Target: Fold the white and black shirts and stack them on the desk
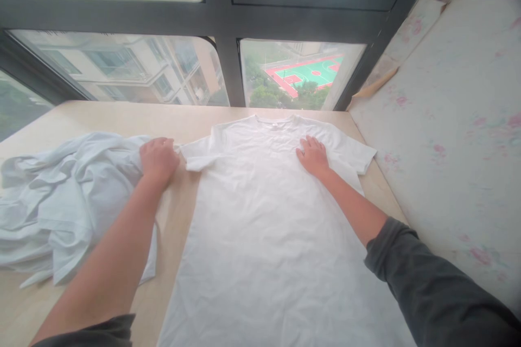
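Note:
A white T-shirt (264,227) lies spread out with its collar toward the window and its sleeves out to the sides. Shallow wrinkles run across its body. My left hand (159,158) is closed at the tip of the left sleeve, pinching its edge. My right hand (312,155) lies flat on the upper chest of the shirt, right of the collar, fingers stretched out. Left of my left hand sits a crumpled heap of white cloth (81,190), partly hidden by my left forearm.
The pale wooden surface (179,200) runs up to a dark-framed window (226,65). A wall with flowered paper (456,135) rises close on the right, its covering peeling near the frame. Buildings and a sports court show outside.

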{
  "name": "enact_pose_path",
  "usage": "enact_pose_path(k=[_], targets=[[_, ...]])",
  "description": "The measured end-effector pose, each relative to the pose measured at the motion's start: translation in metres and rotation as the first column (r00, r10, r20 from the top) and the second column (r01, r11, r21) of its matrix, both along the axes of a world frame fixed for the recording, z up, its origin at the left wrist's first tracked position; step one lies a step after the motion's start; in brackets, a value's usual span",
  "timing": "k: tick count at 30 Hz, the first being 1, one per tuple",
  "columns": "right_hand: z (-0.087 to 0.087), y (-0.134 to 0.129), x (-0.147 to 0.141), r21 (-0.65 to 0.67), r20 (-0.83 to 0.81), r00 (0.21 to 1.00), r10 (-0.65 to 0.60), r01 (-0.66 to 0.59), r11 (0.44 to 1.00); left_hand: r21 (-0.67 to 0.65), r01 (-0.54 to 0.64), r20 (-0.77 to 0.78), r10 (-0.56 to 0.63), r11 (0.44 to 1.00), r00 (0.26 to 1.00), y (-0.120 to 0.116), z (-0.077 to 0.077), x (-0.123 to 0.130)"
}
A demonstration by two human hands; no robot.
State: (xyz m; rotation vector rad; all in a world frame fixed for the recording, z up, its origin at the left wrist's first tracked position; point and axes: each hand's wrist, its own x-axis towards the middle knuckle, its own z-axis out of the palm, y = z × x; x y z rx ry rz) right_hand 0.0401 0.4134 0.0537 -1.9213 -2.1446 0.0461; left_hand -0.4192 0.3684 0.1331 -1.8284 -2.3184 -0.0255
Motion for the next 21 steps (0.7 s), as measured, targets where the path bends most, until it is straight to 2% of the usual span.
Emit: enact_pose_path(k=[3,7,11,17,21], targets=[[-0.002,0.0,0.0,0.012,0.0,1.0,-0.002,0.002,1.0,-0.05,0.054,0.096,-0.049,0.997,0.994,0.027,0.0,0.011],[-0.002,0.0,0.0,0.015,0.004,1.0,-0.007,0.007,1.0,-0.204,0.001,0.209,0.042,0.979,0.977,0.061,0.001,0.007],[-0.001,0.0,0.0,0.004,0.012,1.0,-0.009,0.009,1.0,-0.287,0.011,0.289,0.076,0.958,0.954,0.071,0.01,-0.001],[-0.003,0.0,0.0,0.023,-0.017,1.0,-0.003,0.003,1.0,-0.123,-0.032,0.382,0.078,0.992,0.921,0.053,0.031,-0.002],[-0.002,0.0,0.0,0.02,-0.02,1.0,-0.003,0.004,1.0,0.02,-0.05,0.359,0.039,0.999,0.933,0.051,0.052,0.019]])
